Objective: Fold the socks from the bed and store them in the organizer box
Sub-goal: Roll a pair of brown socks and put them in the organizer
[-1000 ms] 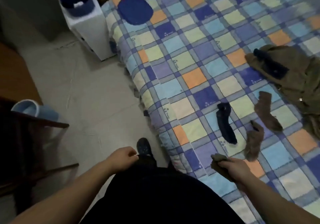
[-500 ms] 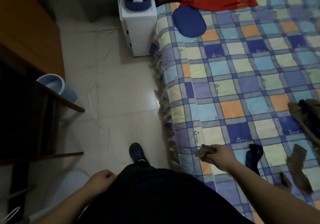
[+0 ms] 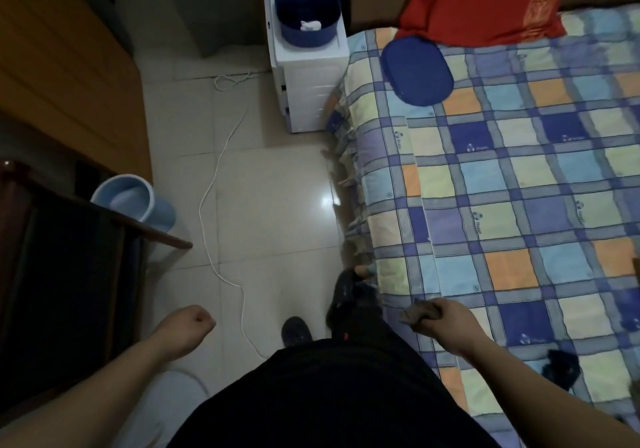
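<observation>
My right hand (image 3: 450, 323) grips a folded brown sock (image 3: 417, 314) over the near left edge of the bed (image 3: 519, 188). My left hand (image 3: 188, 323) hangs over the floor with fingers curled, holding nothing. The blue organizer box (image 3: 306, 14) stands on a white drawer unit (image 3: 308, 77) at the head of the bed, with something white inside. Its blue lid (image 3: 417, 70) lies on the checked bedspread. A dark blue sock (image 3: 562, 368) lies on the bed at the lower right.
A red pillow (image 3: 485, 0) is at the head of the bed. A white cord (image 3: 221, 156) runs along the tiled floor. A light blue bucket (image 3: 133, 201) and dark wooden furniture (image 3: 69, 257) stand on the left.
The view has swung left along the bed towards the drawer unit. The brown socks and the olive garment have left the view. My right hand still carries the folded sock.
</observation>
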Motion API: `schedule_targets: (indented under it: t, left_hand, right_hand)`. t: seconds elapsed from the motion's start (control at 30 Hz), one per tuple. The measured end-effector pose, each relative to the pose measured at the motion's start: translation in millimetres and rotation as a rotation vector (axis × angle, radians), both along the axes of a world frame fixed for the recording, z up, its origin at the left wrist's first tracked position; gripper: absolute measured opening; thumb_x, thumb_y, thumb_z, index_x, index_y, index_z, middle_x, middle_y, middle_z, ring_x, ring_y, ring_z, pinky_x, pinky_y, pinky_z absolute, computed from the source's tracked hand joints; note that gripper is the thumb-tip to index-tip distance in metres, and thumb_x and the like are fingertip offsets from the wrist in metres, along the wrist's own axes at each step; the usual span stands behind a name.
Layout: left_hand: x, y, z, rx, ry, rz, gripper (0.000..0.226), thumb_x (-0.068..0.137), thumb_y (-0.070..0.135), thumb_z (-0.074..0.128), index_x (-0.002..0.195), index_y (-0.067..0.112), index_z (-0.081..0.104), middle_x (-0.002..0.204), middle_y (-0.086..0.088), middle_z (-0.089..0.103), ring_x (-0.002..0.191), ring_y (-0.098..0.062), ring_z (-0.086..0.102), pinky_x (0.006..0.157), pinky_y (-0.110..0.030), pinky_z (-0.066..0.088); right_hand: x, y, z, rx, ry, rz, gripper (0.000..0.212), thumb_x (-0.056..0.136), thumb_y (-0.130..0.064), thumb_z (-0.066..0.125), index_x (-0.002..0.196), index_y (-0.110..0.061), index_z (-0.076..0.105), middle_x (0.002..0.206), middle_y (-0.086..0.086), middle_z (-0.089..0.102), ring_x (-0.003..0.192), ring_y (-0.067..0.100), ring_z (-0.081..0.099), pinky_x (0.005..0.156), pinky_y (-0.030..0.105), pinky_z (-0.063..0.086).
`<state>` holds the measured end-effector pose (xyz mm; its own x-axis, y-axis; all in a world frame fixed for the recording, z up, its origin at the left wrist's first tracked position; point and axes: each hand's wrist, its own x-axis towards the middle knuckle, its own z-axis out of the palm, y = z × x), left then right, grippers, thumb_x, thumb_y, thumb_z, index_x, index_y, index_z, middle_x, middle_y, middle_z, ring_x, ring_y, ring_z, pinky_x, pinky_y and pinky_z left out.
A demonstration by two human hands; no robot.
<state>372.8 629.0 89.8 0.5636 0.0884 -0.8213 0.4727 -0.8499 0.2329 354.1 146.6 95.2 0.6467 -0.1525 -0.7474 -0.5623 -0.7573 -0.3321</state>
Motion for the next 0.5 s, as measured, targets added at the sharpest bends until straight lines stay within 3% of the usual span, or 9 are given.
schedule_targets:
  t: [0.13,0.3,0.4,0.5]
  left_hand:
    - [56,-30,-3,0.0,-0.038,0.074,0.025,0.09,0.023,0.059,0.077,0.003,0.064,0.083,-0.017,0.068,0.077,-0.025,0.062,0.072,-0.035,0.051]
    - [137,-80,14,-0.029,-0.029,-0.007,0.018,0.091,0.031,0.058,0.075,0.022,0.06,0.08,0.0,0.066,0.078,-0.015,0.06,0.069,-0.026,0.043]
    - [191,-103,26,-0.06,-0.063,-0.01,0.011,0.091,0.037,0.057,0.085,0.028,0.062,0.084,0.012,0.062,0.083,-0.008,0.057,0.069,-0.023,0.038]
    - [238,-117,32,-0.087,-0.14,0.091,0.015,0.092,0.035,0.058,0.097,0.023,0.066,0.088,0.01,0.063,0.085,-0.01,0.058,0.073,-0.023,0.039]
  right_hand:
    - [36,-25,-20,-0.053,0.059,0.027,0.027,0.073,-0.028,0.079,0.097,-0.019,0.071,0.088,0.0,0.072,0.081,0.019,0.065,0.066,0.027,0.049]
    - [116,-52,-32,-0.075,0.127,0.113,0.024,0.072,-0.03,0.079,0.091,-0.02,0.07,0.085,-0.001,0.07,0.079,0.017,0.064,0.057,0.021,0.04]
    - [186,-55,-27,-0.059,0.106,0.154,0.022,0.072,-0.032,0.079,0.088,-0.021,0.068,0.085,0.0,0.072,0.079,0.017,0.066,0.063,0.025,0.047]
    - [259,-51,-17,-0.005,0.048,0.134,0.02,0.072,-0.028,0.08,0.088,-0.021,0.071,0.086,-0.002,0.074,0.082,0.019,0.068,0.076,0.031,0.055]
